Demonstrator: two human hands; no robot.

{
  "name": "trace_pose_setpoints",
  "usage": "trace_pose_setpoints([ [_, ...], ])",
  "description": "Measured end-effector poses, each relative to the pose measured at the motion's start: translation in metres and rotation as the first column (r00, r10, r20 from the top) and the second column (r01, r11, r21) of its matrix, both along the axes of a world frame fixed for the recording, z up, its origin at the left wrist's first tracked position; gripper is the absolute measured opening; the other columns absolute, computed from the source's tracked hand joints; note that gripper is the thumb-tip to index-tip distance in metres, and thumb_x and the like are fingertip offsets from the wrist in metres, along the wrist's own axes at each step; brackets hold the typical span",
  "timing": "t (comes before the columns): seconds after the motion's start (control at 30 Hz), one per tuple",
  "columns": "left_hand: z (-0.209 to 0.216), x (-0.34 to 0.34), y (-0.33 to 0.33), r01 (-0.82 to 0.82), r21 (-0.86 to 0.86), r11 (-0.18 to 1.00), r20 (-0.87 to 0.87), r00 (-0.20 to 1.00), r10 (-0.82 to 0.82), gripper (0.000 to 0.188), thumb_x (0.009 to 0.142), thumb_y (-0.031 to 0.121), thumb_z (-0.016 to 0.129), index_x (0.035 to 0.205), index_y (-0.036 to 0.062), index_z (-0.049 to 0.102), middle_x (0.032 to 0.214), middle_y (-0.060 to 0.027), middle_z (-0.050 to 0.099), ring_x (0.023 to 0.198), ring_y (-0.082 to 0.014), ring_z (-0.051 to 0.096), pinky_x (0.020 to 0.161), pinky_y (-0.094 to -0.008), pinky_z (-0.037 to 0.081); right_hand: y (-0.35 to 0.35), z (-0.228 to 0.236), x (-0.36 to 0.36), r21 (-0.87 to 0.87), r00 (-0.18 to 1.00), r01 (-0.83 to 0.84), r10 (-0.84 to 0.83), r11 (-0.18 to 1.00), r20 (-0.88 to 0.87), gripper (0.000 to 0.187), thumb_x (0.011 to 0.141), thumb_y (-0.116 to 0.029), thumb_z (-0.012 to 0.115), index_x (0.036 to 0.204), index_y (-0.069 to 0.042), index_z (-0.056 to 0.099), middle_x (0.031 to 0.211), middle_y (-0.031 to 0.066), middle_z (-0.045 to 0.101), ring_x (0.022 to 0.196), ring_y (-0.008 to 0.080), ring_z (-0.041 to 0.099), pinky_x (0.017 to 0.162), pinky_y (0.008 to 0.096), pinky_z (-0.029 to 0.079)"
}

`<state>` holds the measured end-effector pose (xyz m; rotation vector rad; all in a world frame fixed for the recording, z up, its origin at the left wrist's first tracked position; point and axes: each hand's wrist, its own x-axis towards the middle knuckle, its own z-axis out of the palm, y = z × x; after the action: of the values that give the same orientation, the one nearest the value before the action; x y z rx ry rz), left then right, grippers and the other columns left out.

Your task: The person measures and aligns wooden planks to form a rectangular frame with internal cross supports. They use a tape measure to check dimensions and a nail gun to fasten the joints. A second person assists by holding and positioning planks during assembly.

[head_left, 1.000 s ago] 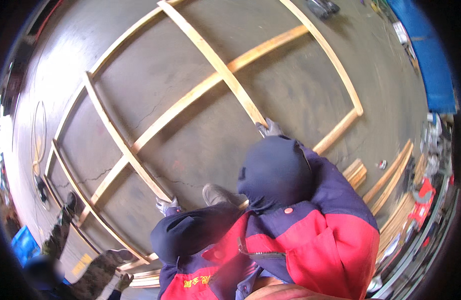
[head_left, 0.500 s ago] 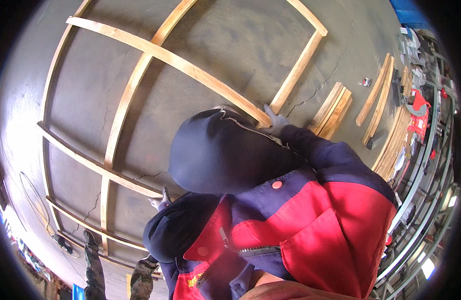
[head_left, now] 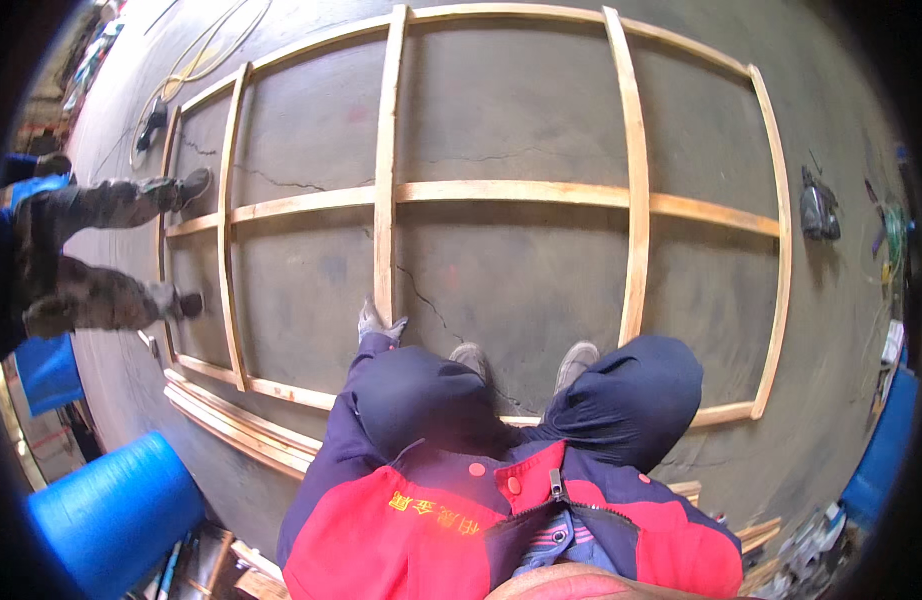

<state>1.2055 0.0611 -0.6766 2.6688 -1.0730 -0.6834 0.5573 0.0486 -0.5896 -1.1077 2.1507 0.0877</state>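
My left hand [head_left: 381, 322], in a grey glove, grips the near end of a pale wooden slat [head_left: 386, 170], thumb on one side and fingers on the other. That slat crosses a large wooden frame [head_left: 783, 250] lying on the floor and passes over its long middle slat [head_left: 511, 192]. Another cross slat [head_left: 633, 170] lies to the right, its near end hidden by my right knee. My shoes [head_left: 578, 362] stand inside the frame's near side, between these two cross slats. My right hand is out of sight.
A co-worker's legs in camouflage trousers [head_left: 111, 205] are at the frame's left end. Spare slats [head_left: 236, 425] lie stacked at the near left, close to a blue barrel [head_left: 121, 515]. A hose [head_left: 196, 60] curls at the far left; a dark object [head_left: 819, 205] sits right of the frame.
The view has swung round to face the frame squarely. My right hand, earlier at a slat joint, has left the view. My left hand is still at a slat's end.
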Motion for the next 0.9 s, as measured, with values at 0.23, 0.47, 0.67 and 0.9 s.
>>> trace_pose_setpoints([
  [0.23, -0.027, 0.015, 0.004, 0.033, -0.227, 0.973, -0.079, 0.995, -0.053, 0.111, 0.066, 0.02, 0.089, 0.157, 0.0033, 0.027, 0.145, -0.0238, 0.048, 0.134, -0.0377, 0.049, 0.114, -0.0402, 0.042, -0.009, 0.013, -0.022, -0.067, 1.0, -0.005, 0.005, 0.998, -0.002, 0.085, 0.092, -0.048, 0.066, 0.156, -0.004, 0.032, 0.143, 0.0237, 0.054, 0.129, 0.0367, 0.056, 0.107, 0.0443, 0.047],
  [0.47, -0.038, 0.005, -0.001, -0.169, -0.174, 0.97, -0.34, 0.935, 0.101, 0.105, 0.064, 0.025, 0.089, 0.152, 0.0034, 0.036, 0.139, -0.012, 0.052, 0.128, -0.0231, 0.05, 0.117, -0.0333, 0.038, -0.024, 0.029, -0.034, -0.118, 1.0, -0.026, 0.025, 0.993, -0.008, 0.081, 0.094, -0.047, 0.063, 0.155, -0.004, 0.032, 0.143, 0.0227, 0.054, 0.129, 0.0353, 0.056, 0.107, 0.0431, 0.047],
  [0.67, -0.001, -0.015, -0.003, -0.072, -0.008, 0.997, -0.17, 0.983, 0.07, 0.126, 0.062, 0.046, 0.092, 0.159, 0.0051, 0.023, 0.152, -0.0269, 0.04, 0.141, -0.0432, 0.041, 0.118, -0.0449, 0.037, -0.043, 0.036, -0.056, -0.13, 0.996, -0.089, 0.088, 0.988, -0.016, 0.078, 0.096, -0.046, 0.061, 0.155, -0.004, 0.033, 0.143, 0.0218, 0.054, 0.129, 0.0341, 0.056, 0.107, 0.0421, 0.046],
  [0.9, 0.085, -0.029, 0.147, 0.081, 0.25, 0.965, -0.074, 0.995, -0.064, 0.134, 0.058, 0.063, 0.09, 0.16, 0.0096, 0.021, 0.156, -0.0226, 0.035, 0.145, -0.0407, 0.035, 0.12, -0.0478, 0.032, -0.052, 0.049, -0.068, -0.103, 0.99, -0.137, 0.134, 0.985, -0.033, 0.074, 0.097, -0.046, 0.058, 0.154, -0.004, 0.034, 0.143, 0.0208, 0.054, 0.129, 0.0326, 0.056, 0.107, 0.041, 0.046],
])
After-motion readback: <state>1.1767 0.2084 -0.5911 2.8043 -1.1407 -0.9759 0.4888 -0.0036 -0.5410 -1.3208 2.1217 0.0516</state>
